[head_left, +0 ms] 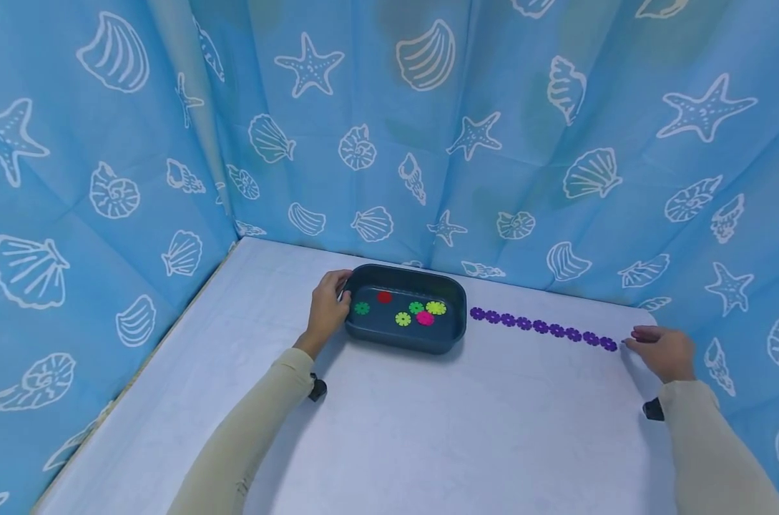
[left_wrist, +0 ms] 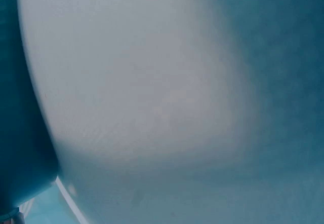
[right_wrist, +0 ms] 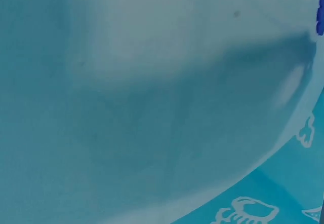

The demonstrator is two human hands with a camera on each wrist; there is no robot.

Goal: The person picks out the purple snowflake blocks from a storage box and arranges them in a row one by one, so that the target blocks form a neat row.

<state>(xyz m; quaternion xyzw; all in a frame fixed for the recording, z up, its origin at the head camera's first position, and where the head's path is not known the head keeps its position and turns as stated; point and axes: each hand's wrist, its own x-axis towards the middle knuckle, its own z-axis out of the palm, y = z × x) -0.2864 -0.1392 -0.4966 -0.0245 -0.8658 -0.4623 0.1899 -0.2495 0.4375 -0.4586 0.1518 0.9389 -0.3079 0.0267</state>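
In the head view my left hand (head_left: 327,307) grips the left end of a dark grey plastic tub (head_left: 405,343), its fingers and thumb at the rim. Inside the tub lie several flower-shaped plastic discs: a red disc (head_left: 384,297), a pink disc (head_left: 425,317), and green and yellow ones. A slanting row of purple notched discs (head_left: 524,323) runs rightward from beside the tub. My right hand (head_left: 666,354) is at the right end of that row, fingertips close to the last purple disc (head_left: 609,344). The left wrist view catches the tub's side (left_wrist: 23,107).
A white-covered table (head_left: 466,429) carries everything. Blue curtains (head_left: 376,107) printed with white shells and starfish hang along its back and left side, with more at the right. Dark wrist-worn devices show under the left sleeve (head_left: 254,415) and the right sleeve (head_left: 711,443).
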